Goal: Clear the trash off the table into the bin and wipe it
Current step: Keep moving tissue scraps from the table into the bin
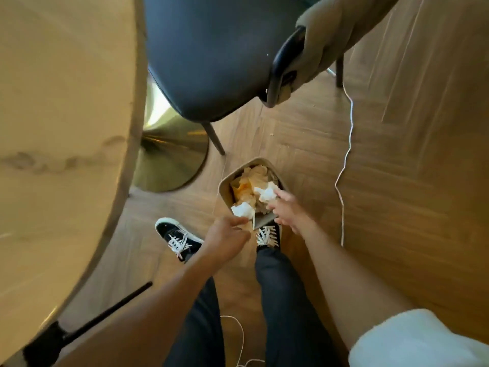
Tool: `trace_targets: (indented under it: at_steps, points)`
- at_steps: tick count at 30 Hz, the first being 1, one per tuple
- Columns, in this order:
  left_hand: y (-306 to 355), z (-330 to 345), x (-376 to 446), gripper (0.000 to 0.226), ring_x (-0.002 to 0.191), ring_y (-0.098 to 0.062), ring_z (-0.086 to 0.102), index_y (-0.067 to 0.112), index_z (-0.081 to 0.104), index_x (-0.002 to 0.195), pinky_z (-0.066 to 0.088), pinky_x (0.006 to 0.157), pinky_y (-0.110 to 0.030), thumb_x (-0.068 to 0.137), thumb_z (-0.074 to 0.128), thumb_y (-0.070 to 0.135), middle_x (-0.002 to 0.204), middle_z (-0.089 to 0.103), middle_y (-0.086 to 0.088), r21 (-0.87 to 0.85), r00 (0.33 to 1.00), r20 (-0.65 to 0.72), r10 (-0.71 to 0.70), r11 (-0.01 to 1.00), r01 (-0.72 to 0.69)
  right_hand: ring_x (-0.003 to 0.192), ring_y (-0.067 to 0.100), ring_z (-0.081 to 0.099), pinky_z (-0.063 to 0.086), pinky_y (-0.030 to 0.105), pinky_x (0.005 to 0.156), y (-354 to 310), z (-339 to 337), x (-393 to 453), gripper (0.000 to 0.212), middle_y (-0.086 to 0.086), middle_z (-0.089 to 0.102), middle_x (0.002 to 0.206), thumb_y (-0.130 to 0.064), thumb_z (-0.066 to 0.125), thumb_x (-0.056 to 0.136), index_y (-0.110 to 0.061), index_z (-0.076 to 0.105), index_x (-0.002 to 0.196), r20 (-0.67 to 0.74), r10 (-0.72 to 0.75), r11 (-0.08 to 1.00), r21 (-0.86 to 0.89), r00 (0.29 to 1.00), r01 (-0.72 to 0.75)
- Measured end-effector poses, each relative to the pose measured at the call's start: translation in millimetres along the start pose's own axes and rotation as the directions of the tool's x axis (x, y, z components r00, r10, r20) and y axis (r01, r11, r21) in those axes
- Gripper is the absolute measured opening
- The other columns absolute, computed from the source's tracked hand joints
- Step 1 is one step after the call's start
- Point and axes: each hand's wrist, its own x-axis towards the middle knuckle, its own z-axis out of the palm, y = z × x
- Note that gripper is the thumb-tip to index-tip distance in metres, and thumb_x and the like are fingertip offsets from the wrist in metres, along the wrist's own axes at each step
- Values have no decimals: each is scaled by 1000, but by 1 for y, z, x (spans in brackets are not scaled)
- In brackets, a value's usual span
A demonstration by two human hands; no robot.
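The bin (225, 185) sits on the wooden floor (397, 154) at six o'clock from the dark chair (206, 56), crammed with crumpled paper trash (248, 185). The person's right hand (287, 207) reaches in from four o'clock, fingers spread and touching a white tissue (267, 192) on top. The left hand (227, 237) hovers at the bin's seven o'clock edge, fingers curled; whether they pinch the second white wad (242, 209) I cannot tell. The table (66, 128) lies at nine o'clock. A white cable (346, 154) trails at three o'clock.
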Motion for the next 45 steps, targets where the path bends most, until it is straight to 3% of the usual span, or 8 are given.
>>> trace_targets:
  at_steps: [3,6,11,19,23,31,37,45]
  points:
    - [2,6,33,45,37,1,44,21,61,127,35,38,-12,85,53,6,66,60,3,48,1000,-4,-21,999,21,99,22,51,49,43,95,-1,-6,14,38,2,50,101,-11,52,90,-16,53,128,20,17,991,-135,1000,-14]
    - [5,13,56,45,59,-5,54,23,58,131,40,44,-12,87,55,12,96,65,-2,128,1000,-3,-5,992,5,109,24,53,47,45,97,6,-18,13,37,6,53,115,-18,52,95,-13,52,132,5,14,986,-166,1000,-13]
    - [6,20,58,49,112,-21,58,25,56,132,51,94,-34,83,58,16,136,53,-6,345,993,29,116,931,-119,108,26,58,51,40,88,22,-36,-15,46,9,58,121,-18,53,96,-19,44,141,-31,33,992,-120,999,-36]
    - [10,-2,-12,33,79,-5,55,26,63,120,39,57,-12,89,57,17,105,59,7,188,992,25,120,975,-122,102,22,59,53,37,82,10,-25,-83,47,10,59,117,-16,53,96,-19,42,142,-37,-22,999,-41,999,21]
    - [5,-25,-65,24,82,-5,56,28,64,112,43,62,-14,91,57,19,94,57,11,116,989,-2,145,983,-144,92,12,56,48,33,79,-15,-2,-125,48,0,57,111,-17,54,95,-24,42,141,-45,-180,967,-191,983,169]
    - [-29,-68,-173,21,99,-14,60,20,65,112,47,87,-25,92,61,18,100,61,3,-59,956,-83,283,956,-288,110,24,58,54,38,84,-54,49,-230,47,4,54,133,-22,56,92,-31,44,137,-27,-446,823,-406,895,398]
    - [-70,-108,-227,18,82,-4,60,23,66,108,47,70,-17,91,62,18,95,66,6,-254,919,-263,293,898,-359,110,16,50,46,36,88,-80,98,-286,41,-4,53,125,-26,53,96,-32,45,136,90,-545,699,-501,834,511]
    - [-125,-188,-257,16,89,-12,65,22,68,105,51,74,-21,90,65,18,103,69,-3,-463,851,-472,232,755,-463,93,14,60,47,29,82,-133,187,-311,35,-2,63,101,-25,60,91,-24,55,125,250,-577,554,-579,777,598]
